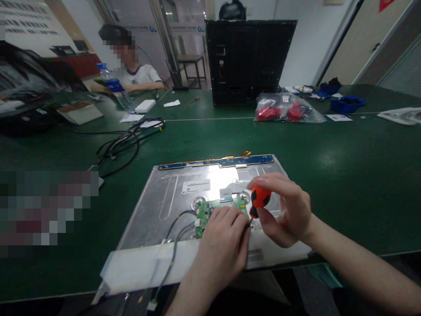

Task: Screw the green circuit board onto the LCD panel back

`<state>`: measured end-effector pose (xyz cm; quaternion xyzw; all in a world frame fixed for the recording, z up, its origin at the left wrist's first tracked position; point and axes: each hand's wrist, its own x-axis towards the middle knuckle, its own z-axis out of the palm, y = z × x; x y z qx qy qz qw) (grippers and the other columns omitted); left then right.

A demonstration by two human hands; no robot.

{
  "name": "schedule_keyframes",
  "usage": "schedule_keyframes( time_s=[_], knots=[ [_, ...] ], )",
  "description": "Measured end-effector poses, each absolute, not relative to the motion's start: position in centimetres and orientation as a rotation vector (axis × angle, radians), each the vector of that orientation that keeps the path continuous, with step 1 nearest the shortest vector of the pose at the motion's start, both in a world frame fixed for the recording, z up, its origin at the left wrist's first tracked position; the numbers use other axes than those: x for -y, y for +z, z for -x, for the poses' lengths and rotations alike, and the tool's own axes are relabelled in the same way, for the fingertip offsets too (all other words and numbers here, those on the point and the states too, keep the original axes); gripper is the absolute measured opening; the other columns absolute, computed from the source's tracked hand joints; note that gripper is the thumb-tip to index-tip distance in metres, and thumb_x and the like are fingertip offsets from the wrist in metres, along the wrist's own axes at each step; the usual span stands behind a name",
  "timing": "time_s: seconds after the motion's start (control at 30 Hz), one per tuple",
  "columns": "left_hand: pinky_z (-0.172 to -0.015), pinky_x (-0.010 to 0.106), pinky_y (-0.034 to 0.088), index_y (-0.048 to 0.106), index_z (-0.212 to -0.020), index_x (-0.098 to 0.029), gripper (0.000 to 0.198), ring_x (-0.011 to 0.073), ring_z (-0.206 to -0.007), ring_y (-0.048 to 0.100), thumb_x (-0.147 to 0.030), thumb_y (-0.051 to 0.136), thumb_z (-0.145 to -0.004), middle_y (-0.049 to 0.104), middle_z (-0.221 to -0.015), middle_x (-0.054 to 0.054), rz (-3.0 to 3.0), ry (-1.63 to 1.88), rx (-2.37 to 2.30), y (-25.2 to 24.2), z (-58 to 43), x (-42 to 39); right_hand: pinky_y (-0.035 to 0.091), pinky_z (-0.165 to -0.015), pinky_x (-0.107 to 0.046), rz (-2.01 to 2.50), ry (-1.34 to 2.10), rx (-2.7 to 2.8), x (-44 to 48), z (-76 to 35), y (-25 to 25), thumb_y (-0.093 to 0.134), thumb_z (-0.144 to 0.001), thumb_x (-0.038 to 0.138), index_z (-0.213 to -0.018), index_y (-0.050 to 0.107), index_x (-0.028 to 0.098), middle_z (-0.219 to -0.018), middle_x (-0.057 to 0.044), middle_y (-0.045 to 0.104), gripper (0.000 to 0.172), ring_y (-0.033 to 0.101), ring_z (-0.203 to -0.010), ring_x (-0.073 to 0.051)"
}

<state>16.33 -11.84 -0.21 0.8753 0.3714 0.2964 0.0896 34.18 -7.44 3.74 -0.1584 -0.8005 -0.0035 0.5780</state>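
A metal-backed display panel [148, 210] lies flat on the table in front of me, with a small green circuit board [207, 205] at its middle. My left hand [225, 235] rests on the board, fingers together and curled over it; their tips are partly hidden. Between the thumb and fingers of my right hand [289, 206] is a stubby red-and-black screwdriver [260, 196]. It stands tilted, its shaft pointing down at the board's right corner by a round mount. Whether the tip sits in a screw is too small to tell.
A blue circuit strip [217, 163] runs along the panel's far edge. Grey cables [176, 245] leave the board to the left. Black cords [131, 138], a water bottle [116, 87], a bag of red parts [286, 109] and a black screen [251, 61] stand farther off. Someone sits across the table.
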Motion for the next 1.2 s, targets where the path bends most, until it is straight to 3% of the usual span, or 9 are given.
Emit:
schedule_keyframes(
  time_s=[0.2,0.57,0.83,1.0,1.2],
  knots=[
    [-0.076,0.041,0.053,0.06,-0.097,-0.02,0.013,0.0276,-0.088,0.066,-0.009,0.054,-0.094,0.071,-0.095,0.008,-2.61,0.949,-1.094,-0.39,-16.27,11.83,0.066,-0.065,-0.031,0.464,-0.1,1.857,7.47,-34.25,3.71,0.072,-0.092,0.029,-0.142,0.055,0.02,-0.1,-0.007,0.069,0.053,0.071,-0.083,-0.02],
    [-0.077,0.044,0.054,0.062,-0.096,-0.019,0.012,0.0298,-0.091,0.067,-0.009,0.054,-0.093,0.073,-0.1,0.01,-2.604,0.895,-1.11,-0.39,-16.26,11.83,0.063,-0.062,-0.023,0.526,-0.141,1.886,8.01,-34.26,4.33,0.064,-0.09,0.013,-0.14,0.062,0.017,-0.105,-0.006,0.061,0.05,0.065,-0.08,-0.014],
    [-0.077,0.043,0.053,0.061,-0.094,-0.018,0.011,0.0291,-0.089,0.065,-0.009,0.055,-0.093,0.071,-0.096,0.01,-2.601,0.913,-1.085,-0.49,-16.27,11.75,0.063,-0.063,-0.025,0.526,-0.137,1.883,7.94,-34.2,4.08,0.062,-0.089,0.013,-0.143,0.06,0.016,-0.103,-0.007,0.065,0.055,0.067,-0.082,-0.016],
    [-0.078,0.042,0.051,0.06,-0.094,-0.019,0.012,0.0279,-0.088,0.064,-0.009,0.054,-0.094,0.069,-0.094,0.007,-2.591,0.869,-1.093,-0.42,-16.22,11.84,0.06,-0.058,-0.029,0.435,-0.057,1.872,7.6,-34.14,3.89,0.055,-0.084,0.012,-0.15,0.051,0.014,-0.097,-0.007,0.068,0.066,0.067,-0.081,-0.02],
    [-0.076,0.041,0.051,0.058,-0.093,-0.019,0.012,0.0271,-0.086,0.064,-0.008,0.054,-0.093,0.068,-0.093,0.007,-2.615,0.943,-1.072,-0.38,-16.25,11.74,0.061,-0.064,-0.029,0.39,-0.022,1.881,7.46,-34.25,3.77,0.062,-0.092,0.02,-0.146,0.053,0.011,-0.097,-0.008,0.068,0.055,0.068,-0.083,-0.02]
  ],
)
